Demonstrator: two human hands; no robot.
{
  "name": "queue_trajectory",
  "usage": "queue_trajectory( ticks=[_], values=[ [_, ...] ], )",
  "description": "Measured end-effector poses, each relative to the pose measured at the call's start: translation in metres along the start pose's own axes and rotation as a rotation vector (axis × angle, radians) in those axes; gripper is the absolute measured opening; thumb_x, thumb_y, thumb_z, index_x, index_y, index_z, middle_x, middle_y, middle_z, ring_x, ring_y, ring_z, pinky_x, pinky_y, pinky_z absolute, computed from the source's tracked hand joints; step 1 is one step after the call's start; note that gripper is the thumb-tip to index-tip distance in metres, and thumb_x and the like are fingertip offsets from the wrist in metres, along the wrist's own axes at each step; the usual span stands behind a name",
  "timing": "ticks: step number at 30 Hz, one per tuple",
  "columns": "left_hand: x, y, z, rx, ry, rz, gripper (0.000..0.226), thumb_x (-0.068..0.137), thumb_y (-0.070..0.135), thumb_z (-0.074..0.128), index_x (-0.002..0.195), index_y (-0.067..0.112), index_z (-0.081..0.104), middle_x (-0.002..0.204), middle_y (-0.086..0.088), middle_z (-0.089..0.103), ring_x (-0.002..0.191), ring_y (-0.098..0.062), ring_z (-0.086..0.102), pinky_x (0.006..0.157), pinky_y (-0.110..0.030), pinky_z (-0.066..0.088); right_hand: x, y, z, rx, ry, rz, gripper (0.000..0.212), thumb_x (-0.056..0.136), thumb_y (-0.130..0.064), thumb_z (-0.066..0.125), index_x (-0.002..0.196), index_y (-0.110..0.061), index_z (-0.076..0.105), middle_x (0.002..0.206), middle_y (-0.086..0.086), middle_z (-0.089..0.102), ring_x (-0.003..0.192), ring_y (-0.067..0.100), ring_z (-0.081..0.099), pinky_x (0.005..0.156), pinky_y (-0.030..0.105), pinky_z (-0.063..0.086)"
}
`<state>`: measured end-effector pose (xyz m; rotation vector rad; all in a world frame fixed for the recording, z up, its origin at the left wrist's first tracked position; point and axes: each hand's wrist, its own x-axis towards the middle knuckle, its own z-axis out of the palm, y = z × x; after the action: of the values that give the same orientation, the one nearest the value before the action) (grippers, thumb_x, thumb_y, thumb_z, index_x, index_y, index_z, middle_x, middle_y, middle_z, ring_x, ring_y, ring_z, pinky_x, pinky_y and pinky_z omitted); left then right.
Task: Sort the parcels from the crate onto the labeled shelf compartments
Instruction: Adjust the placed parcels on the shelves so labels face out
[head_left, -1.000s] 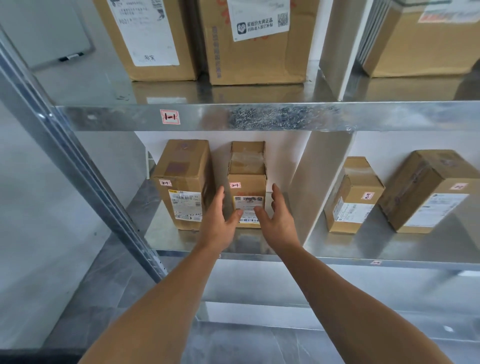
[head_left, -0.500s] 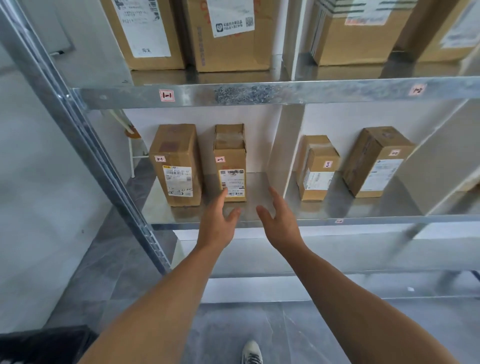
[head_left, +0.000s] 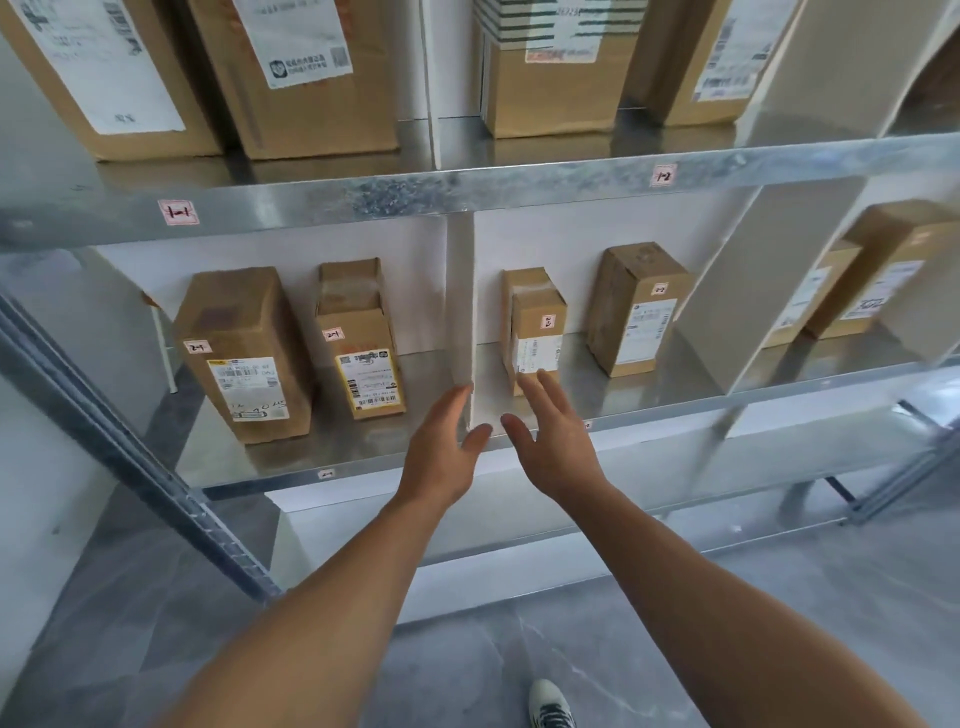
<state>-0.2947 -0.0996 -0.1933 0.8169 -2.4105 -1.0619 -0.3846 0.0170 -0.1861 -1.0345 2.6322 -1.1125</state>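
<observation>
Two brown parcels stand upright in the lower left compartment: a wide one (head_left: 244, 353) and a narrow one (head_left: 361, 343) with a yellow-edged label. Both carry small pink tags. In the compartment to the right stand a small parcel (head_left: 532, 325) and a taller one (head_left: 636, 312). My left hand (head_left: 441, 452) and my right hand (head_left: 553, 441) are both empty, fingers spread, in front of the shelf edge (head_left: 363, 467) near the white divider (head_left: 460, 306). The crate is out of view.
Larger cartons (head_left: 306, 73) fill the upper shelf (head_left: 415, 192), which bears pink compartment labels (head_left: 177, 212). More parcels (head_left: 883, 270) stand further right behind a second divider. A slanted metal upright (head_left: 130, 457) runs at the left. My shoe (head_left: 550, 704) shows on the grey floor.
Both hands have let go of the narrow parcel and pulled back from the shelf. The view has shifted right, so the right compartments now show more.
</observation>
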Motion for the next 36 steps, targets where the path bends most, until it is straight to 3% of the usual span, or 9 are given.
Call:
queue_trajectory(
  ticks=[8,13,18,22,25,32,34,36],
  values=[
    [0.050,0.031,0.044,-0.030,-0.027,0.003,0.062,0.101,0.033,0.057,0.156,0.031,0.029,0.163,0.007,0.031,0.148,-0.020,0.032,0.115,-0.035,0.032,0.055,0.044,-0.030,-0.001,-0.008,0.027,0.053,0.104,-0.035,0.052,0.155,-0.031,0.036,0.167,0.001,0.022,0.150,0.026,0.031,0.116,0.040,0.034],
    [0.091,0.036,0.066,-0.088,0.009,-0.051,0.073,0.099,0.031,0.062,0.159,0.028,0.021,0.164,0.006,0.029,0.149,-0.017,0.030,0.113,-0.027,0.028,0.102,0.064,-0.045,0.105,0.015,0.023,0.063,0.100,-0.030,0.060,0.157,-0.026,0.031,0.164,0.005,0.029,0.150,0.023,0.030,0.116,0.035,0.031],
    [0.123,0.035,0.080,-0.114,0.052,-0.119,0.090,0.093,0.034,0.070,0.161,0.028,0.011,0.166,0.006,0.022,0.150,-0.016,0.027,0.109,-0.023,0.026,0.139,0.083,-0.043,0.172,-0.031,0.055,0.080,0.098,-0.034,0.063,0.161,-0.025,0.014,0.167,-0.001,0.021,0.152,0.020,0.022,0.118,0.034,0.024],
    [0.143,0.038,0.091,-0.077,0.064,-0.181,0.094,0.093,0.038,0.070,0.161,0.030,0.005,0.167,0.009,0.017,0.152,-0.018,0.023,0.116,-0.036,0.027,0.163,0.094,-0.040,0.255,-0.108,0.100,0.084,0.097,-0.034,0.064,0.161,-0.027,0.010,0.166,-0.001,0.022,0.151,0.022,0.024,0.117,0.036,0.026],
    [0.157,0.037,0.100,-0.095,0.046,-0.208,0.095,0.093,0.037,0.070,0.161,0.030,0.003,0.167,0.008,0.017,0.151,-0.018,0.022,0.117,-0.035,0.026,0.180,0.103,-0.039,0.335,-0.166,0.157,0.085,0.098,-0.032,0.064,0.161,-0.031,0.007,0.164,0.002,0.029,0.150,0.024,0.029,0.116,0.039,0.029],
    [0.178,0.027,0.118,-0.135,0.062,-0.179,0.088,0.093,0.047,0.066,0.160,0.032,0.010,0.160,0.007,0.035,0.145,-0.018,0.037,0.116,-0.046,0.036,0.201,0.116,-0.032,0.370,-0.241,0.158,0.080,0.100,-0.032,0.061,0.160,-0.038,0.008,0.164,0.001,0.031,0.150,0.024,0.030,0.120,0.046,0.032],
    [0.181,0.026,0.121,-0.143,0.074,-0.157,0.085,0.094,0.049,0.064,0.160,0.030,0.014,0.157,0.006,0.040,0.142,-0.017,0.042,0.114,-0.044,0.038,0.204,0.118,-0.032,0.361,-0.246,0.132,0.077,0.101,-0.032,0.059,0.160,-0.038,0.010,0.163,-0.001,0.032,0.149,0.023,0.031,0.119,0.045,0.032],
    [0.183,0.027,0.124,-0.156,0.074,-0.145,0.074,0.097,0.037,0.063,0.158,0.027,0.023,0.150,0.007,0.048,0.137,-0.015,0.046,0.110,-0.034,0.039,0.206,0.120,-0.032,0.374,-0.262,0.108,0.071,0.102,-0.028,0.057,0.159,-0.037,0.016,0.160,-0.004,0.038,0.146,0.020,0.036,0.116,0.041,0.034]
  ],
)
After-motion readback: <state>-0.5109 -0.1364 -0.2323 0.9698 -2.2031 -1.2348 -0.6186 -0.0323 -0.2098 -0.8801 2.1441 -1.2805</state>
